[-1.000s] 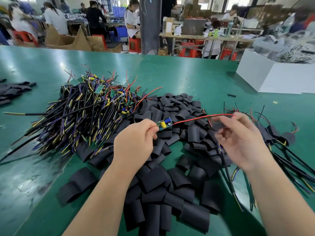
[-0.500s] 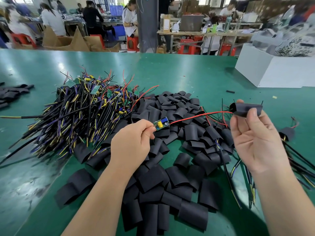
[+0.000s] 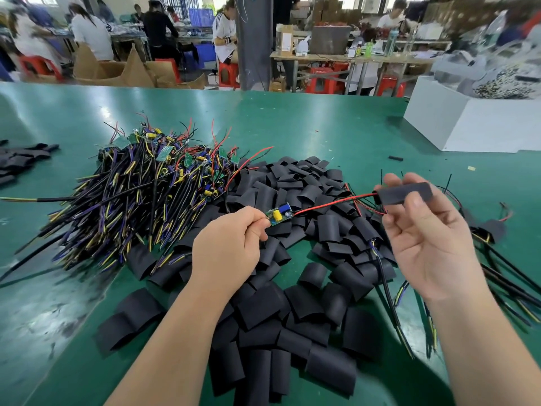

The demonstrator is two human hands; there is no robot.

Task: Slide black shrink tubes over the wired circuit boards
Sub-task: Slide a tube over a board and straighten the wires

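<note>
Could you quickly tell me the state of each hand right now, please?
Left hand: closed, pinching the circuit board by its near end.
Right hand: closed, pinching a black shrink tube at the red wire's far end.

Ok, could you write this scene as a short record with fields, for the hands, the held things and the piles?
left hand: pinches board at its end
right hand: holds tube, raised
red wire: runs from board to tube's left end
tube pile: table centre
board pile: left of tube pile
</note>
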